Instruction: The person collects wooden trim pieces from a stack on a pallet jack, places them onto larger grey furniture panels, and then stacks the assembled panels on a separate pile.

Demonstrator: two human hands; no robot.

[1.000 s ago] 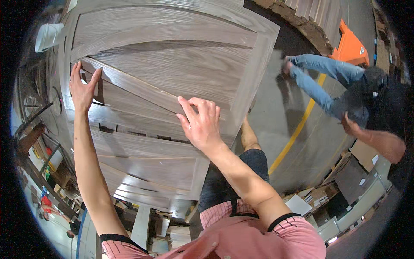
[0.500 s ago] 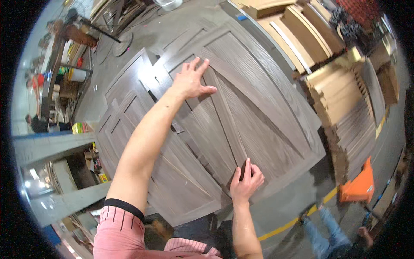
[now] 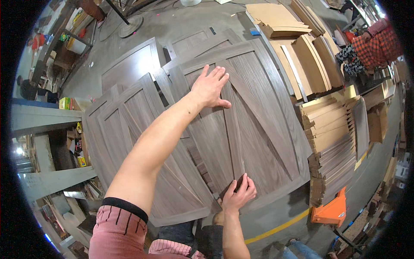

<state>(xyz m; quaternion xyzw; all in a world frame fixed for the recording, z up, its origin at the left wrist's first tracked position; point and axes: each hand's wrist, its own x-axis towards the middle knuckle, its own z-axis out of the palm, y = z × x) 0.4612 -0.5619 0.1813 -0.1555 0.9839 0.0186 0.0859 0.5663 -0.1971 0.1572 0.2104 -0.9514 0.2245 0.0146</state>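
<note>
A grey-brown wood-grain door panel (image 3: 271, 125) with a raised frame and slanting strips lies before me, overlapping another similar panel (image 3: 172, 190) on the left. My left hand (image 3: 210, 90) is open, its fingers spread over the upper end of a narrow slanting wood strip (image 3: 231, 129). At the strip's lower end, close to the panel's near edge, my right hand (image 3: 239, 195) is closed in a pinch, with thumb on one side and fingers on the other. The very end of the strip is partly hidden by those fingers.
More panels (image 3: 129, 62) lie beyond. To the right are stacked boards (image 3: 332, 125) and, nearer, an orange pallet-jack-like part (image 3: 330, 210). A person in a checked top (image 3: 377, 45) is at the far right. Grey shelving (image 3: 51, 179) stands on the left.
My view has shifted, bringing the checked-top person into sight. Both hands stay at the strip; the right thumb and fingertips look slightly less tightly pressed around its lower end.
</note>
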